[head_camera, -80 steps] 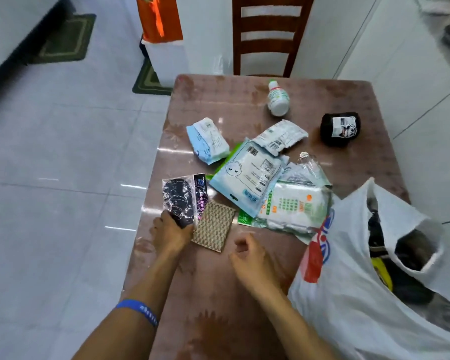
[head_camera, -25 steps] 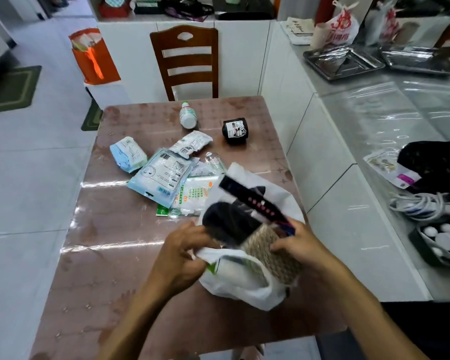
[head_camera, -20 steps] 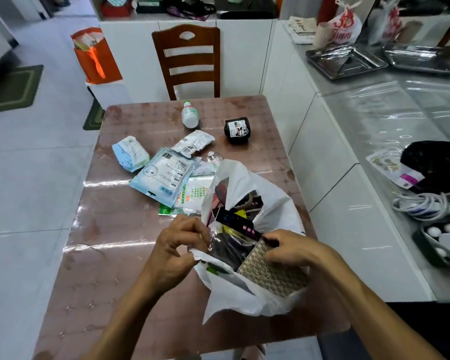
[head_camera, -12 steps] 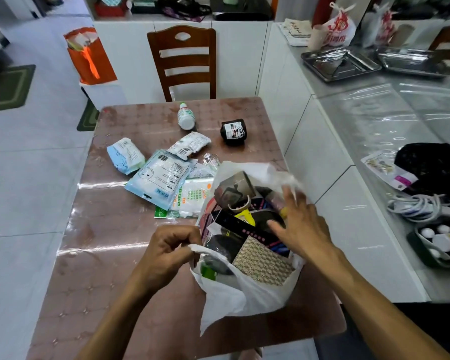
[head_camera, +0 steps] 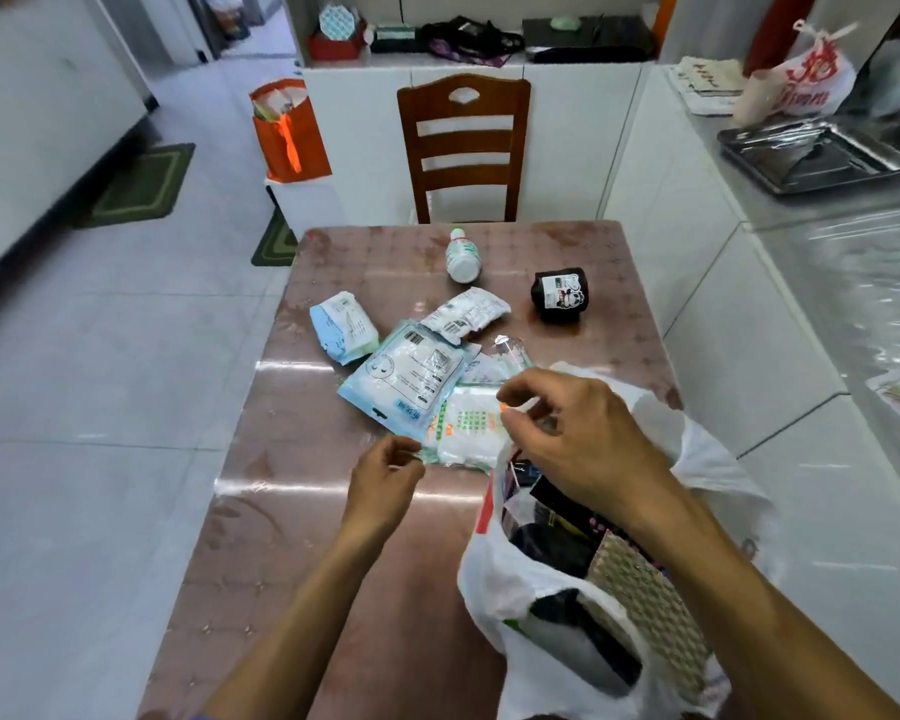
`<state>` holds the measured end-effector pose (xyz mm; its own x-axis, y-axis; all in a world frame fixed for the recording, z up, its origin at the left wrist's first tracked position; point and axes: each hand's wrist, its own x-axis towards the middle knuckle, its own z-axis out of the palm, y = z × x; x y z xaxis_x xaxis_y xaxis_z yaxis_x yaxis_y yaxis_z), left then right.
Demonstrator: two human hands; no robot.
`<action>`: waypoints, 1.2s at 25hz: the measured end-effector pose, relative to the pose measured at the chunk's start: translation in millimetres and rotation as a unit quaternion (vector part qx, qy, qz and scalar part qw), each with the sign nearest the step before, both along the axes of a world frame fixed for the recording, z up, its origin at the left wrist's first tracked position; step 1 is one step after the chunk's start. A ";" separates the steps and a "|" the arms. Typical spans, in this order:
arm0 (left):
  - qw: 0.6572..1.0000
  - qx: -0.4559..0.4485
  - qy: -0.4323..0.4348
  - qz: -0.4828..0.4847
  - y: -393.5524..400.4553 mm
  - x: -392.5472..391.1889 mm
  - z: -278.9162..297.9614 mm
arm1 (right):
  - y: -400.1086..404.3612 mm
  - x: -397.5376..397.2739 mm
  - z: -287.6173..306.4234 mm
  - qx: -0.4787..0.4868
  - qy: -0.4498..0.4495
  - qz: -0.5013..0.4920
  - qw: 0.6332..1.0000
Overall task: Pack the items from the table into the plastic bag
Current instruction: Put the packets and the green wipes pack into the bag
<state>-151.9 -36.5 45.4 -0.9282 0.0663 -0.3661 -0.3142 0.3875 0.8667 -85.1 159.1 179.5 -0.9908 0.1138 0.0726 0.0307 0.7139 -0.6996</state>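
The white plastic bag [head_camera: 494, 579] stands open at the table's near right, with a woven pad [head_camera: 645, 589] and dark packets [head_camera: 557, 517] inside. My left hand [head_camera: 385, 480] pinches the near-left corner of a green and white packet [head_camera: 468, 433] lying flat on the table. My right hand [head_camera: 567, 433] reaches over the bag's mouth, thumb and forefinger pinching that packet's right edge. Behind it lie a blue and white packet [head_camera: 411, 376], a light blue pack [head_camera: 341, 327], a small white packet [head_camera: 466, 314], a clear wrapper [head_camera: 505, 356], a white bottle [head_camera: 462, 256] and a black roll [head_camera: 562, 296].
The brown table [head_camera: 365, 563] has a wooden chair [head_camera: 463, 148] at its far end. A white counter [head_camera: 853, 304] runs along the right with a metal tray [head_camera: 817, 158] on it. An orange bag [head_camera: 287, 132] sits on a white box at the far left.
The woven pad and the dark packet went into the bag. My left hand let go of the bag's rim, and both hands moved forward to the green and white packet.
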 end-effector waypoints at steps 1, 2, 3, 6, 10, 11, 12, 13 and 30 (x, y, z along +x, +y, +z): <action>0.999 -0.034 -0.019 0.006 -9.7 -15.4 -10.7 | -11.4 -11.8 -4.7 0.016 -0.039 0.028 0.999; 0.998 -0.062 -0.027 0.016 -18.3 -33.5 -18.5 | -24.1 -25.8 -11.2 0.033 -0.075 0.055 0.995; 0.996 -0.080 -0.041 0.030 -26.1 -55.5 -28.5 | -36.2 -39.9 -18.3 0.053 -0.105 0.081 0.990; 0.977 0.017 -0.158 0.140 -33.4 -123.3 -60.6 | -60.7 -75.0 -36.6 0.111 -0.164 0.133 0.971; 0.945 0.112 -0.261 0.163 -19.0 -168.9 -95.0 | -53.1 -77.0 -41.4 0.079 -0.169 0.068 0.980; 0.942 0.128 -0.260 0.166 -15.1 -173.4 -98.3 | -50.0 -73.6 -42.6 0.070 -0.170 0.046 0.982; 0.937 0.156 -0.262 0.167 -10.2 -175.6 -97.0 | -45.9 -69.2 -44.0 0.055 -0.172 0.025 0.983; 0.931 0.203 -0.257 0.160 -6.5 -177.1 -92.5 | -42.1 -64.9 -44.3 0.034 -0.172 0.004 0.985; 0.899 -0.199 0.229 -0.317 76.8 18.9 102.3 | 79.2 47.5 -18.8 -0.493 0.166 -0.289 0.804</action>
